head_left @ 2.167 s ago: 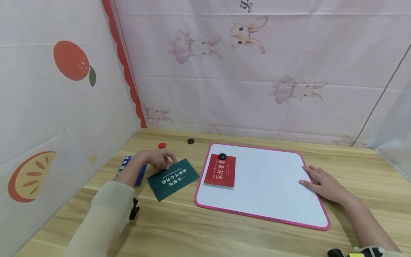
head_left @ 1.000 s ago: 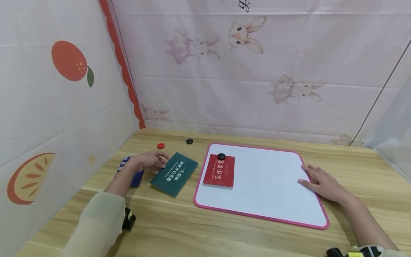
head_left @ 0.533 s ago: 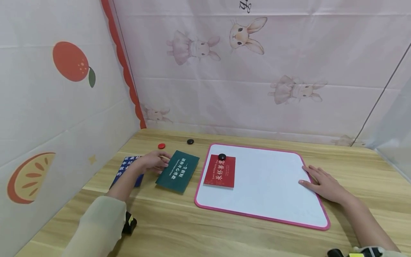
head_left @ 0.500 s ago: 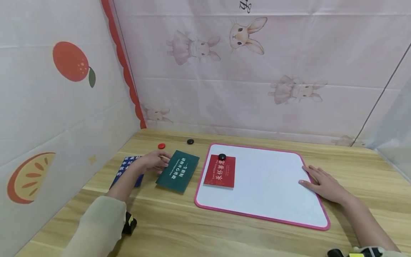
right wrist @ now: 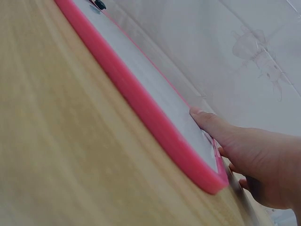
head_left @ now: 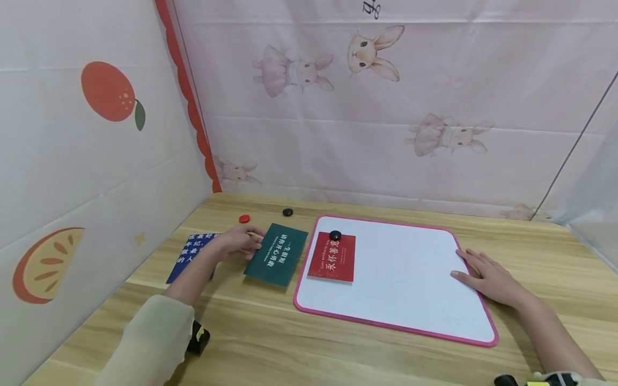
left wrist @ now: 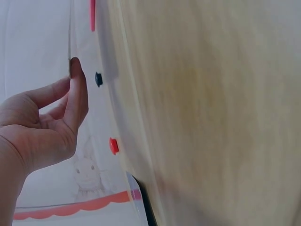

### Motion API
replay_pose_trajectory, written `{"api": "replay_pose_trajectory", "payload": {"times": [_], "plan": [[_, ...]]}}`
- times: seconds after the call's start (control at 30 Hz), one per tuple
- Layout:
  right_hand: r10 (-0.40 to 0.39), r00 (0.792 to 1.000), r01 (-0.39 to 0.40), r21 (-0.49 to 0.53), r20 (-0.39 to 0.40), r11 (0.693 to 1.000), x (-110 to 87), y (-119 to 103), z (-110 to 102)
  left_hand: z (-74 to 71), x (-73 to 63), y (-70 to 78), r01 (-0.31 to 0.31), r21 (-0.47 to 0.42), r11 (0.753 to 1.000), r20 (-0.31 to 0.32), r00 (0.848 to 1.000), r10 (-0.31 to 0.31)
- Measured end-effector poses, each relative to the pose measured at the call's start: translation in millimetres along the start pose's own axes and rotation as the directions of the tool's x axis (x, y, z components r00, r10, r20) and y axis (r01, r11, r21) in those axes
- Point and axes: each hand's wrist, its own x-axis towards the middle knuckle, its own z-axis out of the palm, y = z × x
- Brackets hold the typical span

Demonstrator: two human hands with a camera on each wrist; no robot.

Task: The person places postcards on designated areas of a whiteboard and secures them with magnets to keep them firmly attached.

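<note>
My left hand pinches a dark green card with white writing by its left edge. In the left wrist view the card shows edge-on, held between thumb and fingers of the left hand, off the table. My right hand rests at the right rim of a pink-framed whiteboard. Its thumb lies on the board's white face and its fingers lie along the rim, as the right wrist view of the hand shows. A red card lies on the board under a round black magnet.
A blue card lies on the wooden table, partly hidden by the left forearm. A red magnet and another black magnet sit near the back edge. Printed cloth walls stand at the back and left.
The green card has turned from slanted to nearly upright and shifted right towards the whiteboard, with the left hand. More of the blue card shows. The right hand stays where it was.
</note>
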Motion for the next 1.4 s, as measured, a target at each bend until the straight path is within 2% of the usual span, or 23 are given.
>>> {"api": "replay_pose_trajectory", "payload": {"times": [0.3, 0.63, 0.93, 1.17, 1.4], "plan": [[0.004, 1.0, -0.004, -0.007, 0.003, 1.0, -0.6, 0, 1, 11.6, -2.7, 9.3, -0.028, -0.026, 0.999, 0.024, 0.999, 0.028], [-0.009, 1.0, 0.009, 0.02, -0.004, 1.0, -0.8, 1, 0, 22.5, 0.3, 16.3, -0.023, -0.029, 0.999, 0.036, 0.999, 0.024], [-0.019, 1.0, 0.02, 0.017, -0.009, 1.0, -0.8, 3, 1, 36.7, -0.4, 25.2, -0.024, -0.077, 0.997, 0.045, 0.999, 0.027], [-0.017, 1.0, 0.017, 0.003, -0.013, 1.0, -0.5, 2, 0, 50.3, -0.1, 36.8, -0.04, -0.082, 0.996, 0.043, 0.998, 0.043], [-0.017, 1.0, 0.017, 0.014, -0.01, 1.0, -1.0, 0, 0, 59.0, 4.3, 41.8, -0.047, -0.128, 0.991, 0.05, 0.997, 0.054]]}}
